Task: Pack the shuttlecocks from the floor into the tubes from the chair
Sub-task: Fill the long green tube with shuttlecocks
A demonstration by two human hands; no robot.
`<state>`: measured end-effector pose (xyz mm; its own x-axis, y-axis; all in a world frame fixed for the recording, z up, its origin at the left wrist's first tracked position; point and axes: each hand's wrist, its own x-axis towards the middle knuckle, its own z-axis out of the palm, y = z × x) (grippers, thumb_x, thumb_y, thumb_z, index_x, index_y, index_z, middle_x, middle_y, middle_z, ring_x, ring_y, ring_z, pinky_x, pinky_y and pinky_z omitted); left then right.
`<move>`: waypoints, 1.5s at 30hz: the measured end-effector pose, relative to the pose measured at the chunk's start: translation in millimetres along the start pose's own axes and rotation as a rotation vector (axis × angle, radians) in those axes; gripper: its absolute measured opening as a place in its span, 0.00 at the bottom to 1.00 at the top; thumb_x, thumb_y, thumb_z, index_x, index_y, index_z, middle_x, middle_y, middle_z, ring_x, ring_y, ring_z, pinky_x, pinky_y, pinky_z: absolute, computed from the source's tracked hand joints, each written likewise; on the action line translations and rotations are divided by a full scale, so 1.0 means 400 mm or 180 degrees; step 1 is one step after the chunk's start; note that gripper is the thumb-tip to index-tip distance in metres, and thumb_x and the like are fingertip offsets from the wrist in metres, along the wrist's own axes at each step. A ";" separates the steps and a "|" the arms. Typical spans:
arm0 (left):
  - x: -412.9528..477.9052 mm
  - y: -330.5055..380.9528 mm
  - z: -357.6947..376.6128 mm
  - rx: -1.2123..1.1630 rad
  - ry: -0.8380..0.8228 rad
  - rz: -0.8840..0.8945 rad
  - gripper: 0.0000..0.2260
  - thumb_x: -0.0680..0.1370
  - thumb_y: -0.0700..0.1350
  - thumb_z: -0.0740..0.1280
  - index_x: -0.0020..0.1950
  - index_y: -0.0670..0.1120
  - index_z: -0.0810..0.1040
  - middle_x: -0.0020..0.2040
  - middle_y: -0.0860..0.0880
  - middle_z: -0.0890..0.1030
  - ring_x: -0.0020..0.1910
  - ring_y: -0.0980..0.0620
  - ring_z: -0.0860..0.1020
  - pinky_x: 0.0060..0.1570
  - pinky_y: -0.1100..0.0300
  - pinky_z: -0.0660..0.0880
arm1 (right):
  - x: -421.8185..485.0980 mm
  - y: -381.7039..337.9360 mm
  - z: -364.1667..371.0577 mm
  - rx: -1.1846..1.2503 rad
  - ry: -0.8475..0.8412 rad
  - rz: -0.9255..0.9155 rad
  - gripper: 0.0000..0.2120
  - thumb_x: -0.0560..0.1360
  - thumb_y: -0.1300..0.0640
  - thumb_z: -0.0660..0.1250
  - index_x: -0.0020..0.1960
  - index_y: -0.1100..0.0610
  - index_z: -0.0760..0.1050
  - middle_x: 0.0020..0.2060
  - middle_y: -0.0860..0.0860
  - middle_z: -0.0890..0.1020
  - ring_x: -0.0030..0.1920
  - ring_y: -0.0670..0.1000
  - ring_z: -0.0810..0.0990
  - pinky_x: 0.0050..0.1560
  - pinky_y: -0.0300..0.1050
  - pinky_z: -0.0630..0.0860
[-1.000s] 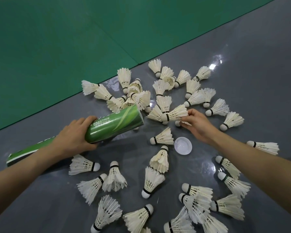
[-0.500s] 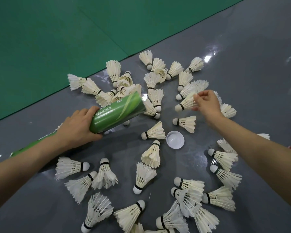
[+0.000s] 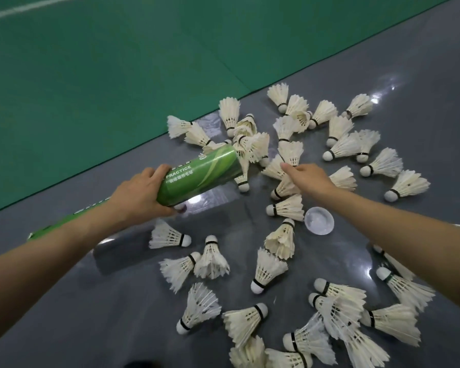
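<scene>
Left hand (image 3: 140,193) wrapped around green tube (image 3: 199,176), held tilted above the floor (image 3: 117,301) — right hand (image 3: 307,176) closing on a shuttlecock (image 3: 284,188), grip hidden. Dozens scattered around. Risk: crushed feathers if fed skirt-first — or a snag on the tube's rim.

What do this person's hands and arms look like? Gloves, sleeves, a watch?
Both are bare. The left hand and right hand wear no gloves, and no rings show. Both forearms are uncovered as far as the picture's edges: no sleeves, watch, bands or markings in view. The fingernails look short and plain.
</scene>
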<state>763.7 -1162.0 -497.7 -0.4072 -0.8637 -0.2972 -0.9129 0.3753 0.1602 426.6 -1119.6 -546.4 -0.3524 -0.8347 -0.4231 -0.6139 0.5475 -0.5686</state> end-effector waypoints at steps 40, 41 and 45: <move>0.063 0.060 0.037 -0.0623 0.0163 0.0330 0.39 0.66 0.55 0.75 0.70 0.54 0.58 0.62 0.51 0.71 0.54 0.50 0.73 0.50 0.54 0.73 | -0.032 -0.089 -0.177 0.2199 -0.0323 -0.1552 0.09 0.74 0.66 0.68 0.41 0.57 0.70 0.33 0.48 0.77 0.36 0.43 0.77 0.43 0.32 0.75; 0.062 0.059 0.037 -0.0658 0.0191 0.0338 0.39 0.66 0.54 0.75 0.70 0.54 0.58 0.62 0.51 0.71 0.55 0.50 0.73 0.50 0.55 0.73 | -0.033 -0.092 -0.168 0.2188 -0.0371 -0.1590 0.09 0.74 0.66 0.68 0.41 0.57 0.70 0.35 0.50 0.77 0.38 0.45 0.77 0.44 0.33 0.75; 0.071 0.062 0.041 -0.0766 0.0291 0.0380 0.38 0.66 0.54 0.75 0.70 0.54 0.59 0.61 0.52 0.71 0.54 0.51 0.73 0.48 0.56 0.72 | -0.033 -0.109 -0.091 0.1970 -0.0608 -0.1570 0.03 0.77 0.59 0.65 0.46 0.57 0.76 0.41 0.50 0.80 0.45 0.44 0.78 0.53 0.39 0.73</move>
<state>729.2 -1171.7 -517.5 -0.4974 -0.8490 -0.1782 -0.8215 0.3950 0.4112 432.2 -1134.6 -490.3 0.0177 -0.9945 -0.1034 -0.1458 0.0998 -0.9843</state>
